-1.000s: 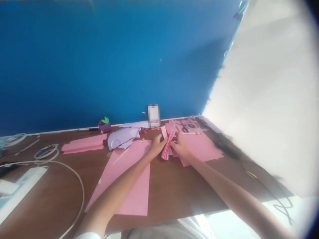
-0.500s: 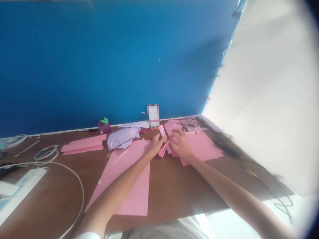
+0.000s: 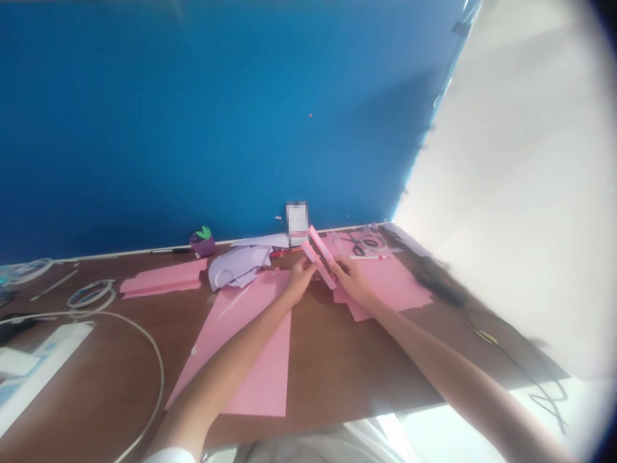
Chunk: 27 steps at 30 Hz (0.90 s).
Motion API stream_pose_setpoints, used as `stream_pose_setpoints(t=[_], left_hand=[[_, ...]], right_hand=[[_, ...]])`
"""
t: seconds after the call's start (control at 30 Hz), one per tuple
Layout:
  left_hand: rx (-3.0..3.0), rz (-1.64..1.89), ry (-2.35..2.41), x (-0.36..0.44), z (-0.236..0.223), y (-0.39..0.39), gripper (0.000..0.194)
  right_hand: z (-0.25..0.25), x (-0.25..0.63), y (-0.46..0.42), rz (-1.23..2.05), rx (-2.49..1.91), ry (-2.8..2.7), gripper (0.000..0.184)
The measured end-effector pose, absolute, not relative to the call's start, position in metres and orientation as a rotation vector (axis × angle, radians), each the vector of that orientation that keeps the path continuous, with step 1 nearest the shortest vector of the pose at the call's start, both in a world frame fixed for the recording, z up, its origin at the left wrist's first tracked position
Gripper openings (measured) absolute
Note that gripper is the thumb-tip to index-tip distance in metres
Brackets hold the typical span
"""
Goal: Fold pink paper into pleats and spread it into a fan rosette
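Over the middle of the desk, my left hand (image 3: 301,281) pinches a narrow pink paper strip (image 3: 324,272) with small marks along its upper part. A second strip, a folded pink paper strip (image 3: 320,242), is gripped in my right hand (image 3: 353,280). The two strips stand tilted side by side, close together; whether they join at the bottom I cannot tell. Beside my left forearm lies a large pink sheet (image 3: 258,379) flat on the desk. More pink sheets (image 3: 407,289) lie beyond and right of my right hand.
Scissors (image 3: 357,245), a tape roll (image 3: 375,242) and a red-tipped white pen (image 3: 369,258) rest on the right-hand sheets. Crumpled lilac paper (image 3: 241,265), folded pink paper (image 3: 164,280) and a purple paper object (image 3: 202,244) with green leaves lie left. A white cable (image 3: 157,360) loops left.
The pink paper, fanned out low between my hands half a second ago, now shows as two straight strips held upright. My right hand has turned and its fingers are drawn in.
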<state>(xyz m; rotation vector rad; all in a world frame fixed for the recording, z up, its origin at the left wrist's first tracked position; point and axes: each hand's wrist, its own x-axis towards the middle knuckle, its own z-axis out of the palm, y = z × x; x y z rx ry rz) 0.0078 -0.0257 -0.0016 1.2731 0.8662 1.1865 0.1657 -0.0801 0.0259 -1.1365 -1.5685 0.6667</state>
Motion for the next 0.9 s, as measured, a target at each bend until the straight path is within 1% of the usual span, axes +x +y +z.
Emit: stream_pose_setpoints(t=[0.2,0.47,0.6,0.8,0.9], left_hand=[[1.285,1.2,0.881,0.008,-0.001,-0.027,0.037],[1.182,1.281,0.894,0.006,-0.005,-0.023,0.031],[1.135,1.274,0.838,0.005,-0.002,-0.024,0.028],[1.133,1.232,0.805,0.004,-0.002,-0.022,0.033],[1.159,1.199,0.798,0.003,-0.003,-0.021,0.038]], right_hand=[[0.03,0.163,-0.078,0.548,-1.126,-1.6,0.038],[0.029,0.154,-0.085,0.706,-1.133,-1.6,0.031],[0.023,0.155,-0.082,0.715,-1.133,-1.593,0.028],[0.021,0.158,-0.08,0.656,-1.161,-1.601,0.023],[0.022,0.159,-0.08,0.692,-1.154,-1.597,0.024]])
